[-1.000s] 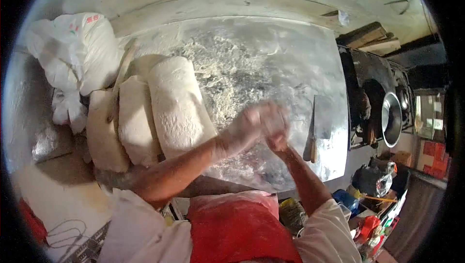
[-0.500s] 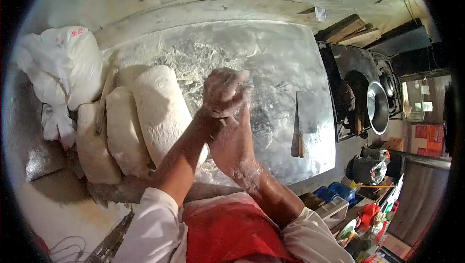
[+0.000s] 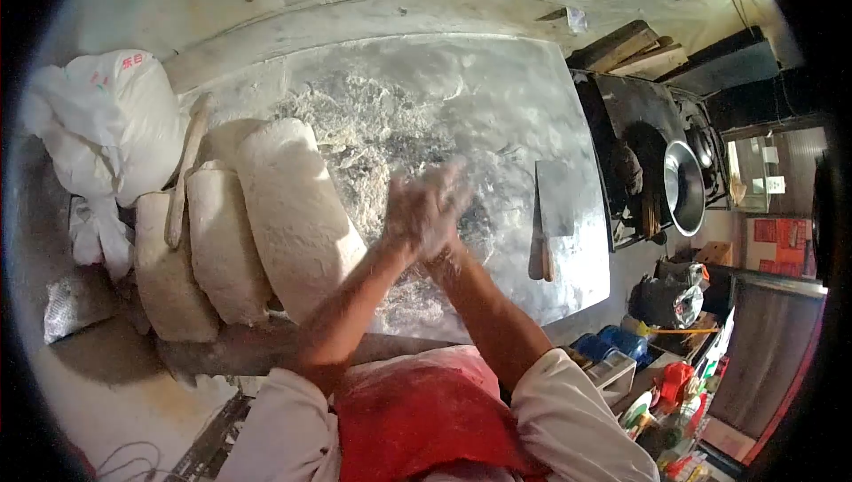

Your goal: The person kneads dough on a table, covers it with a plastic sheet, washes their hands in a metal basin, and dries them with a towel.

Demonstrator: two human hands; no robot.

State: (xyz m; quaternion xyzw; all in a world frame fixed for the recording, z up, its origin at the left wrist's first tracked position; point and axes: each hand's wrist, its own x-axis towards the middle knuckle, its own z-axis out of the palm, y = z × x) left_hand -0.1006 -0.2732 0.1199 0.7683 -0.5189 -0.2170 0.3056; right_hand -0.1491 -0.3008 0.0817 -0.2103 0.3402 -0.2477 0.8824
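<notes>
**Both hands [image 3: 428, 211] together over the floured surface [image 3: 510, 109], dough slabs left**

Hands overlap just right of the widest dough slab [image 3: 288, 202], over the middle of the surface. Motion blur on the fingers; can't tell if they're clenched or loose, or if anything sits between the palms. Forearms come in from the near side, left and right, white sleeves pushed up to about the elbows

Dough: three long pale slabs side by side along the left of the surface. Widest one is nearest the hands, then the middle slab [image 3: 226, 247], then the left slab [image 3: 173, 278]. Wooden stick [image 3: 191, 162] lies lengthwise, near end on the left slab. White plastic bag [image 3: 146, 136] with red print sits far left, beside the stick

Loose flour [image 3: 351, 127] patchy on the surface, beyond the hands and to the left. Wide-bladed knife [image 3: 557, 198] lies flat to the right, well apart from the hands, handle toward the near side. Metal bowl [image 3: 684, 187] past the right edge. Red apron [image 3: 426, 420] at the near edge
</notes>
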